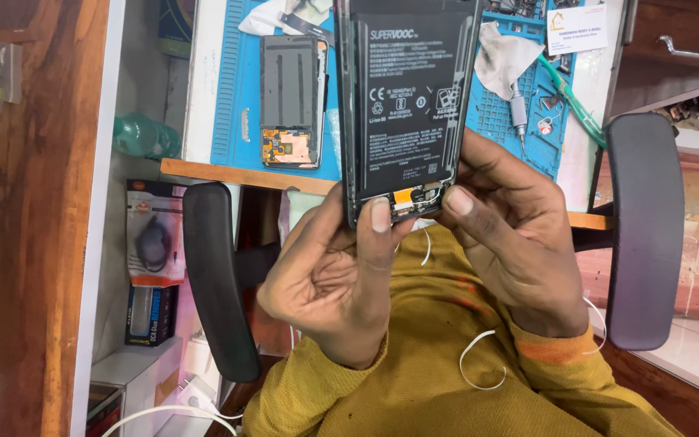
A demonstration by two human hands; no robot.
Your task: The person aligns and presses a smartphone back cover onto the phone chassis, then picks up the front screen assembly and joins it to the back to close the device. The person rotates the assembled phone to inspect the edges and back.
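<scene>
Together, left hand (329,283) and right hand (507,235) grip an opened phone (406,105) — battery exposed.

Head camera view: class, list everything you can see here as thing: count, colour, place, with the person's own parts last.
Opened phone: one, black, back cover off, held up in the middle.
Phone part: one, grey with orange board, lying on the mat.
Work mat: one, blue, on the desk.
Cloth: one, dirty white, on the mat's right.
Bottle: one, green, left of the desk.
Chair armrests: two, black, either side.
Left hand: one, thumb on the phone's lower edge.
Right hand: one, gripping the phone's lower right.
</scene>
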